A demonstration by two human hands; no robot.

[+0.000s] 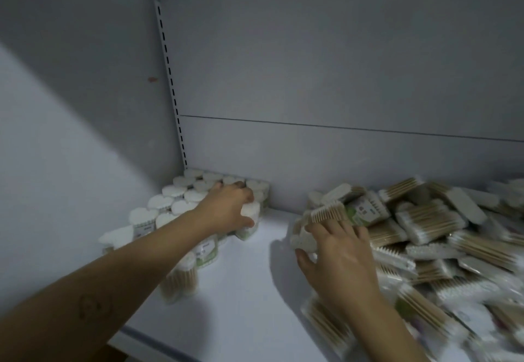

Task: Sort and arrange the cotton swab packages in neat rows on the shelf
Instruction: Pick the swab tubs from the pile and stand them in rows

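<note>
Upright cotton swab packages with white tops stand in rows in the shelf's left back corner. My left hand grips one upright package at the right end of those rows. A loose pile of flat swab packages covers the right side of the shelf. At the pile's left edge my right hand curls its fingers and thumb round a package.
The white shelf board lies bare between rows and pile. A grey back panel and a left side wall close the space. A slotted upright rail runs up the corner. The shelf's front edge is at the lower left.
</note>
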